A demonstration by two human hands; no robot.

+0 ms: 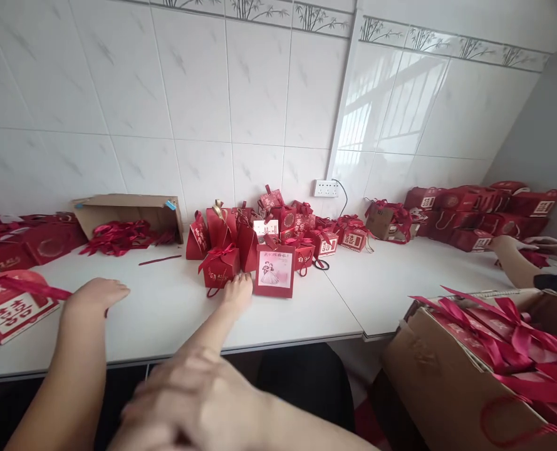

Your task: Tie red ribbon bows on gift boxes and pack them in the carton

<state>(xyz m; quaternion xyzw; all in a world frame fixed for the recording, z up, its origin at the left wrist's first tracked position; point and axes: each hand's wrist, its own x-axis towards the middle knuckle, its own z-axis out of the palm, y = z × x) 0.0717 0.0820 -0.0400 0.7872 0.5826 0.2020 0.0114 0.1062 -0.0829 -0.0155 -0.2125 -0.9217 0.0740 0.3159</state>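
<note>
My left hand [97, 294] lies palm down on the white table [165, 313], fingers stretched out to the right, with a scrap of red ribbon showing under it. It is just right of a flat red gift box [10, 310] with a ribbon. My right hand [188, 401] is close to the camera and blurred, fingers pointing left; I cannot make out anything in it. Beyond it a slim arm reaches forward, and its hand [238, 291] touches a small red box with a bow [219, 266], next to a red card box with a pink picture [274, 270]. Whose arm that is I cannot tell.
A heap of small red gift boxes [301, 232] stands at the wall. An open carton of red ribbons [128, 219] lies back left and red bags [485, 216] are stacked back right. Another person's hand [513, 250] rests at the right. A carton of ribboned boxes [447, 376] sits near right.
</note>
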